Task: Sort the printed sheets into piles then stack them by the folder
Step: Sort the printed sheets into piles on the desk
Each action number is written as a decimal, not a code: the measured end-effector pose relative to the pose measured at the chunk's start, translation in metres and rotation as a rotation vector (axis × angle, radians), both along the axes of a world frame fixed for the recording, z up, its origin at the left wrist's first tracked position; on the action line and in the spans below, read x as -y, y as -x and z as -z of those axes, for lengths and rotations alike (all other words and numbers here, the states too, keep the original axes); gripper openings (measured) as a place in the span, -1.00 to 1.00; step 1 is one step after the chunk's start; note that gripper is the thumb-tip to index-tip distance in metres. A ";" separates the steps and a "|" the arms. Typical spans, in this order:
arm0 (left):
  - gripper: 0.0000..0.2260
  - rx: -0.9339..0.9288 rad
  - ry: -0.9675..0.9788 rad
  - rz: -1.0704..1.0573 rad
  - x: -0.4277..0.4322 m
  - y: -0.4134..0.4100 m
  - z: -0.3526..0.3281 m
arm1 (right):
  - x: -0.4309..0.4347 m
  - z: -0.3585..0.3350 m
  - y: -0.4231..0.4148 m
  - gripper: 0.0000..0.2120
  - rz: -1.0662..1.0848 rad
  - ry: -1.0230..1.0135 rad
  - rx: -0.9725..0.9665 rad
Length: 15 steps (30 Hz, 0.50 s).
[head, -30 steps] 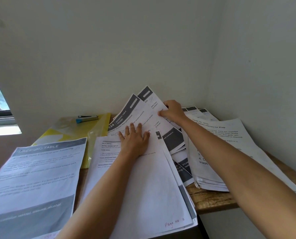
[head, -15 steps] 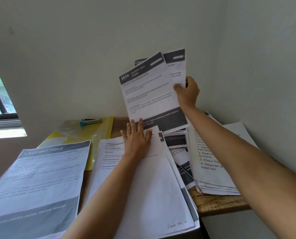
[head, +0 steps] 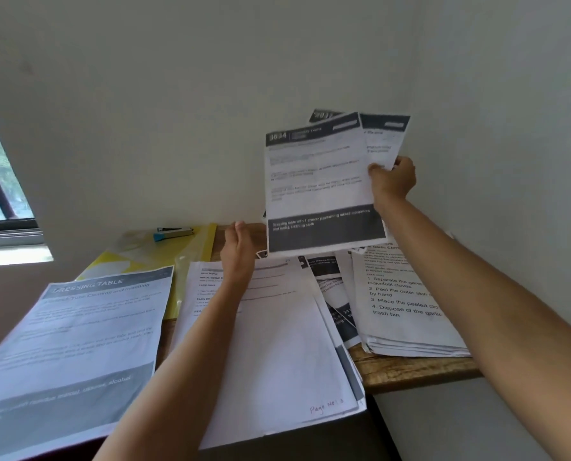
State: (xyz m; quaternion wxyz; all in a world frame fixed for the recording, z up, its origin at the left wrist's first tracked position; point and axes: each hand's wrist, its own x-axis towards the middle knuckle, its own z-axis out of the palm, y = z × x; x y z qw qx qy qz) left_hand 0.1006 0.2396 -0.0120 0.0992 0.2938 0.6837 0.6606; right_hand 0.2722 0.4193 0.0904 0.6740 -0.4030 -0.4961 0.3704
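Over table [head: 420, 371], right hand [head: 392, 181] pinches raised sheets [head: 314, 181] at edge.

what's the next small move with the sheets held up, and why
Probably bring the left hand up to steady the held sheets: the right hand pinches only their right edge, they fan apart, and the left hand is open beside their lower left corner.

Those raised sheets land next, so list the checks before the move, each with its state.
1. Right hand grips raised sheets: ok.
2. Raised sheets squared up: not ok, fanned out.
3. Left hand free: ok, open, holding nothing.
4. Yellow folder bare: not ok, blue stapler lies on it.
5. Middle pile fully on wooden table: not ok, overhangs the near edge.
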 end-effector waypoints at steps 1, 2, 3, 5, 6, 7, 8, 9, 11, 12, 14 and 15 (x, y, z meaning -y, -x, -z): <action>-0.52 0.006 -0.010 0.005 0.001 0.000 0.000 | 0.001 0.009 -0.003 -0.74 -0.028 0.050 0.075; -0.52 0.000 -0.016 0.007 0.001 0.000 0.000 | 0.002 0.019 -0.005 -0.75 -0.056 0.091 0.149; -0.52 -0.014 -0.012 0.008 0.001 0.000 0.001 | 0.003 0.030 -0.006 -0.76 -0.082 0.126 0.209; -0.52 -0.064 0.025 0.016 0.000 0.001 0.004 | 0.008 0.051 -0.005 -0.76 -0.134 0.186 0.290; -0.52 -0.098 0.052 0.023 0.000 0.002 0.006 | 0.009 0.061 -0.004 -0.74 -0.156 0.206 0.333; -0.51 -0.143 0.094 0.025 -0.001 0.004 0.008 | 0.008 0.071 -0.001 -0.71 -0.173 0.219 0.388; -0.50 -0.196 0.159 0.023 -0.003 0.005 0.009 | 0.009 0.079 0.001 -0.67 -0.197 0.220 0.451; -0.48 -0.252 0.236 0.023 -0.004 0.007 0.011 | 0.010 0.086 0.003 -0.64 -0.228 0.212 0.518; -0.39 -0.349 0.364 0.049 -0.005 0.008 0.015 | 0.012 0.098 0.009 -0.61 -0.302 0.172 0.651; -0.34 -0.383 0.401 0.064 -0.005 0.008 0.017 | 0.014 0.101 0.012 -0.60 -0.343 0.141 0.717; -0.29 -0.445 0.466 0.076 -0.006 0.008 0.020 | 0.019 0.104 0.019 -0.58 -0.419 0.084 0.838; -0.28 -0.472 0.509 0.073 -0.006 0.008 0.021 | 0.020 0.106 0.023 -0.54 -0.459 0.053 0.897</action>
